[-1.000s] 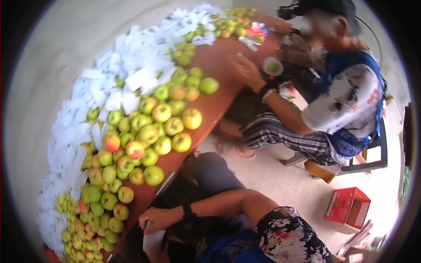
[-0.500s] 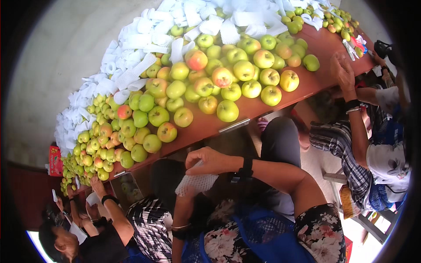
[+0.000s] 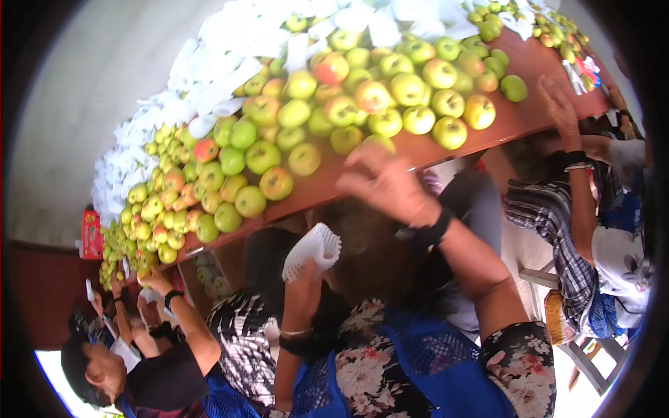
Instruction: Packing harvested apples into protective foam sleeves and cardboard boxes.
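A white foam net sleeve [image 3: 311, 249] fits over the fingers of my left hand [image 3: 301, 284], which is raised below the table edge. The net hides those fingers, and I see no apple in it. My right hand [image 3: 397, 188], slightly blurred, stretches over the table's front edge with its fingers spread. Just beyond its fingertips, a green apple [image 3: 380, 143] shows partly behind them; whether they touch is unclear. More yellow-green and reddish apples [image 3: 341, 110] lie loose around it on the reddish-brown table [image 3: 327, 177].
White foam nets [image 3: 223, 49] are heaped along the back of the table. On the left, a co-worker's hand [image 3: 157, 280] is at the apples; on the right is another person's hand [image 3: 557, 104]. A red box [image 3: 91, 235] stands at the far left. Below is a wooden stool [image 3: 585, 362].
My right hand has left the foam net and moved forward and right to the apples, its fingers opening. The net now sits upright over my left hand's fingers. The view has shifted slightly.
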A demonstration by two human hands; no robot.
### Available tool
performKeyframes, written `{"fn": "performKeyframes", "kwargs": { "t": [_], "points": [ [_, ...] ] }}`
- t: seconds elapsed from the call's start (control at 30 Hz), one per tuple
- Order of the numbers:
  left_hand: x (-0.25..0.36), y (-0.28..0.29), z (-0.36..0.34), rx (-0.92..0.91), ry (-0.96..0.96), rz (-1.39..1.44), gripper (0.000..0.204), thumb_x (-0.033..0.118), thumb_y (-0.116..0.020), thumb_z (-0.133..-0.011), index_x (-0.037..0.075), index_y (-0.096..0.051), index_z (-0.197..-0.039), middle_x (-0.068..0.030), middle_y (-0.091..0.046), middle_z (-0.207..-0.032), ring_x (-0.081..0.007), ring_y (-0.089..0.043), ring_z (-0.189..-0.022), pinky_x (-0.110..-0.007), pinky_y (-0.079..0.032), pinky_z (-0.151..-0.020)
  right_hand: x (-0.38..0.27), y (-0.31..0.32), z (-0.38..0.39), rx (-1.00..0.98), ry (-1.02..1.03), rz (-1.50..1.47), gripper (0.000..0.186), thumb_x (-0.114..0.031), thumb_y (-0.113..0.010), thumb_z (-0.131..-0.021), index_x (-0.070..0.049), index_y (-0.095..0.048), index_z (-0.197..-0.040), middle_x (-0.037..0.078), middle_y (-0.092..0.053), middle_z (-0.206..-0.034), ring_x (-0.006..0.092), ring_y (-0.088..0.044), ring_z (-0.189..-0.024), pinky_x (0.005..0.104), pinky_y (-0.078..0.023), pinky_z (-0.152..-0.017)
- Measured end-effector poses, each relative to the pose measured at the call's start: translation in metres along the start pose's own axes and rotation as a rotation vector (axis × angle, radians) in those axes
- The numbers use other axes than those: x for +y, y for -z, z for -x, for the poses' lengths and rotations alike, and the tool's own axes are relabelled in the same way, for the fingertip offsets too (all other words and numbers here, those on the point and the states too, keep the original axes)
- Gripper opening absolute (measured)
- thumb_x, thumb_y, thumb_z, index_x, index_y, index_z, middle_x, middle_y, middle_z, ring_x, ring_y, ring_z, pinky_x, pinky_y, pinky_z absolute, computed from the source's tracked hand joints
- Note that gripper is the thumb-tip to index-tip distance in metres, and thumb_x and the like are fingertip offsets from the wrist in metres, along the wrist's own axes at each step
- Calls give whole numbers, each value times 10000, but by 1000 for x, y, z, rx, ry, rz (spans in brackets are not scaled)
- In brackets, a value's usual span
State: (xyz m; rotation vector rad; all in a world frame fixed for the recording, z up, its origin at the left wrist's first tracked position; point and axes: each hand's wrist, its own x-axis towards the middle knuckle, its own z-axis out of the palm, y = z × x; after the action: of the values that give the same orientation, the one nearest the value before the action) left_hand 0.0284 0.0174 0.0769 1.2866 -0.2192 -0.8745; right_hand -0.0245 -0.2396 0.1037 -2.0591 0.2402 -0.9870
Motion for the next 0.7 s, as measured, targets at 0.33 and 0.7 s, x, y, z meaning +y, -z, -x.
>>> {"fn": "performKeyframes", "kwargs": {
  "t": [0.33,0.7],
  "points": [
    [3,24,10,-35,-73,269,534,281,-477,-945,66,-287,-1396,-110,-322,-1444,-309,-290,-1341,-519,-239,-1041,28,2,3,-154,-327,703,621,-240,-777,-649,-98,-491,-1182,160,-499,-1090,341,-581,-933,424,-516,-719],
    [-5,31,19,-55,-33,281,566,247,-561,-899,70,-317,-1377,-127,-368,-1405,-351,-335,-1307,-499,-273,-1050,28,1,1,-213,-382,608,631,-253,-737,-662,-112,-448,-1205,225,-576,-1009,392,-613,-854,447,-513,-703]
  ]
}}
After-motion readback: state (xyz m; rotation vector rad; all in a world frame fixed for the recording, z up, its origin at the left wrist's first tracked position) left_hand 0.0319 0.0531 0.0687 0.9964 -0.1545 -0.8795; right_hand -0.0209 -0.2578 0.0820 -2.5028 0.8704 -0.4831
